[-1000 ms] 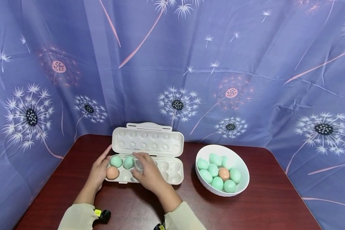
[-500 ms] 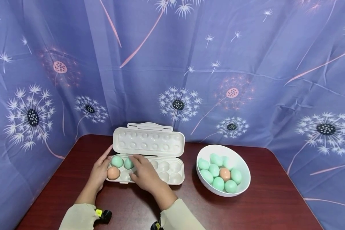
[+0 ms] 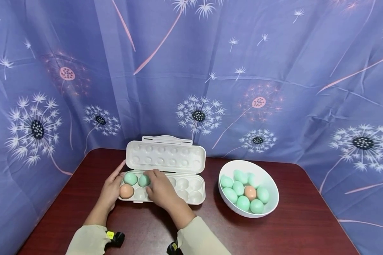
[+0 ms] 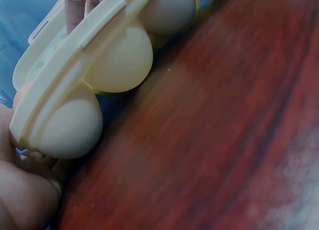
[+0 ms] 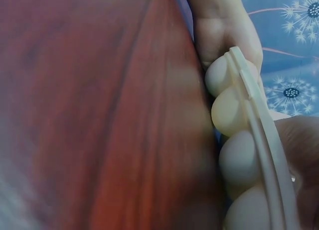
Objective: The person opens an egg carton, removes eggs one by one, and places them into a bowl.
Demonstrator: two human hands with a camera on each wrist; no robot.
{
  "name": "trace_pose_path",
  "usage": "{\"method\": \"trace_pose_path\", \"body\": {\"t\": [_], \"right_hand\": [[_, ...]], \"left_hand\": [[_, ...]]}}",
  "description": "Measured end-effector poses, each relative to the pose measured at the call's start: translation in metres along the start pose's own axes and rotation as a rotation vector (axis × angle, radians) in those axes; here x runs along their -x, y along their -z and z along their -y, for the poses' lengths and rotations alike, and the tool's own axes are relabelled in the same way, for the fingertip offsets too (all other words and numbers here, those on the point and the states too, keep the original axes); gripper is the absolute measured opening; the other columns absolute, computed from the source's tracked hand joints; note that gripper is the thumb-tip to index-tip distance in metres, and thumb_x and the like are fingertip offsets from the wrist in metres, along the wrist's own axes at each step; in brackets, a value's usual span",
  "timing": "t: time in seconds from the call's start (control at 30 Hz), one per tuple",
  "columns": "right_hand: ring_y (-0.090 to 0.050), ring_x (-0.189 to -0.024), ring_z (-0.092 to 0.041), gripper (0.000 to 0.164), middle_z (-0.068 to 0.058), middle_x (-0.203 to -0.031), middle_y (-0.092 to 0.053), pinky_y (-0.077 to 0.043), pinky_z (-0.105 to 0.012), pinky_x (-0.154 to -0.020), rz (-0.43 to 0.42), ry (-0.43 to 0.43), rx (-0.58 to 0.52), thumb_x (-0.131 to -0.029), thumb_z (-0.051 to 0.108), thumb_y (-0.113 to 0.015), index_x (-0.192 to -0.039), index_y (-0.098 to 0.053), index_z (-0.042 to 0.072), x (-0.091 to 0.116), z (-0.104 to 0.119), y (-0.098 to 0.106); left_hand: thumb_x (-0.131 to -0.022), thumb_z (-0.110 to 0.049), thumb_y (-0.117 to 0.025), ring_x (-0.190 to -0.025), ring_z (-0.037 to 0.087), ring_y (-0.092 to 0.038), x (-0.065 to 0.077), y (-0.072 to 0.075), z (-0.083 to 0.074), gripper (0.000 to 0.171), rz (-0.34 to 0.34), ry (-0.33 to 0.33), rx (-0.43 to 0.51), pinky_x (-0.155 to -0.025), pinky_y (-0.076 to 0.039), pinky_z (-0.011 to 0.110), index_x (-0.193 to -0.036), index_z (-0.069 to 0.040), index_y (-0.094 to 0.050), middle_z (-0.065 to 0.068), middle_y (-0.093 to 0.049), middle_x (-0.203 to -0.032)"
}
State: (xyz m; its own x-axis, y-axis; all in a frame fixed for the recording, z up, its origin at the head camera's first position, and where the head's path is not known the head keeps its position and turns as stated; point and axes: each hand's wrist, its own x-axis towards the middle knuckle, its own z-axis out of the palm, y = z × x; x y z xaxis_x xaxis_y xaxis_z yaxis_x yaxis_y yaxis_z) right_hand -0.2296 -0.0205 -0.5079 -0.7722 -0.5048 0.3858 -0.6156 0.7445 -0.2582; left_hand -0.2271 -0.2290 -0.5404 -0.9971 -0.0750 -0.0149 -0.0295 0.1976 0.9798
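A cream egg carton [image 3: 191, 203] lies with its lid up on the table. Green egg [image 3: 130, 178] and orange egg [image 3: 126, 191] sit in its leftmost cells, back and front. Another green egg [image 3: 143, 180] is in the second back cell. My left hand [image 3: 111, 189] grips the carton's left end; in the left wrist view, the left hand [image 4: 27, 190] is at the carton's end. My right hand [image 3: 162, 189] holds the second green egg at its right side, fingers behind and thumb in front. The right hand hides the cells beneath it.
To the right stands a white bowl [image 3: 272, 198] with several green eggs [image 3: 243, 203] and one orange egg [image 3: 250, 192]. The dark red table [image 3: 293, 226] backs onto a blue dandelion-print curtain [image 3: 159, 102].
My right hand has shifted slightly left, from beside the second green egg onto it, partly covering it. The left hand keeps its place at the carton's end.
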Motion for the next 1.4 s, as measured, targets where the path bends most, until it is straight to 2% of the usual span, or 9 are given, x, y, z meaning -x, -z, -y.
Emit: {"method": "trace_pose_path", "body": {"t": [0.07,0.27,0.5,0.67,0.77,0.93,1.13,1.4], "right_hand": [[-0.059,-0.100,-0.017,0.044,-0.001,-0.111,-0.060,-0.049,-0.026,-0.089,0.000,0.000,-0.005,-0.082,0.019,-0.069,-0.125,-0.057,0.015,-0.0019,-0.0007,0.0004],[-0.057,-0.095,-0.016,0.038,-0.001,-0.109,-0.059,-0.048,-0.024,-0.078,0.053,-0.042,-0.056,-0.084,0.019,-0.068,-0.119,-0.056,0.018,-0.0077,-0.0005,0.0010],[-0.056,-0.095,-0.016,0.037,-0.001,-0.110,-0.060,-0.048,-0.024,-0.080,0.071,-0.063,-0.070,-0.085,0.021,-0.069,-0.119,-0.056,0.018,-0.0107,-0.0013,-0.0015],[-0.057,-0.100,-0.016,0.038,-0.001,-0.113,-0.059,-0.049,-0.024,-0.084,0.084,-0.078,-0.087,-0.086,0.022,-0.070,-0.121,-0.055,0.018,-0.0102,-0.0030,-0.0039],[-0.056,-0.104,-0.016,0.040,-0.001,-0.116,-0.058,-0.049,-0.024,-0.087,0.088,-0.086,-0.093,-0.087,0.022,-0.069,-0.124,-0.056,0.017,-0.0098,-0.0037,-0.0056],[-0.056,-0.108,-0.017,0.043,-0.002,-0.120,-0.057,-0.049,-0.025,-0.091,0.076,-0.082,-0.083,-0.087,0.024,-0.069,-0.127,-0.058,0.014,-0.0092,-0.0041,-0.0065],[-0.057,-0.108,-0.017,0.042,-0.003,-0.119,-0.057,-0.050,-0.026,-0.091,0.067,-0.092,-0.095,-0.087,0.025,-0.070,-0.126,-0.059,0.012,-0.0079,-0.0042,-0.0062],[-0.060,-0.104,-0.016,0.043,-0.005,-0.120,-0.053,-0.050,-0.025,-0.091,0.083,-0.132,-0.161,-0.090,0.025,-0.067,-0.129,-0.055,0.011,-0.0065,-0.0030,-0.0026]], "left_hand": [[-0.105,-0.019,-0.030,-0.106,-0.012,-0.050,0.0003,0.0000,-0.0001,0.051,0.004,-0.004,0.004,-0.087,-0.041,0.009,-0.151,-0.041,-0.026,0.017,-0.052,-0.141],[-0.105,-0.019,-0.030,-0.107,-0.011,-0.050,0.0004,0.0001,0.0003,0.051,0.002,0.006,0.000,-0.087,-0.041,0.010,-0.151,-0.042,-0.026,0.015,-0.051,-0.141],[-0.106,-0.024,-0.030,-0.115,-0.005,-0.046,-0.0004,0.0005,0.0002,0.049,0.002,0.027,-0.017,-0.091,-0.037,0.009,-0.152,-0.039,-0.025,0.012,-0.049,-0.144],[-0.106,-0.024,-0.030,-0.116,-0.004,-0.045,-0.0003,0.0002,0.0011,0.049,0.002,0.030,-0.019,-0.092,-0.036,0.009,-0.150,-0.044,-0.025,0.011,-0.049,-0.144],[-0.106,-0.023,-0.030,-0.114,-0.005,-0.046,-0.0002,0.0002,0.0012,0.050,0.000,0.028,-0.018,-0.092,-0.036,0.010,-0.149,-0.047,-0.026,0.012,-0.050,-0.143],[-0.105,-0.022,-0.031,-0.110,-0.007,-0.049,-0.0012,-0.0003,0.0010,0.050,-0.006,0.013,-0.008,-0.090,-0.038,0.010,-0.152,-0.040,-0.027,0.012,-0.053,-0.139],[-0.105,-0.021,-0.033,-0.108,-0.008,-0.050,-0.0009,-0.0009,-0.0006,0.050,-0.014,0.014,-0.002,-0.089,-0.040,0.010,-0.150,-0.042,-0.029,0.009,-0.056,-0.134],[-0.105,-0.023,-0.033,-0.109,-0.007,-0.050,0.0011,-0.0008,-0.0034,0.049,-0.007,0.014,0.026,-0.090,-0.039,0.010,-0.150,-0.041,-0.028,0.013,-0.053,-0.137]]}}
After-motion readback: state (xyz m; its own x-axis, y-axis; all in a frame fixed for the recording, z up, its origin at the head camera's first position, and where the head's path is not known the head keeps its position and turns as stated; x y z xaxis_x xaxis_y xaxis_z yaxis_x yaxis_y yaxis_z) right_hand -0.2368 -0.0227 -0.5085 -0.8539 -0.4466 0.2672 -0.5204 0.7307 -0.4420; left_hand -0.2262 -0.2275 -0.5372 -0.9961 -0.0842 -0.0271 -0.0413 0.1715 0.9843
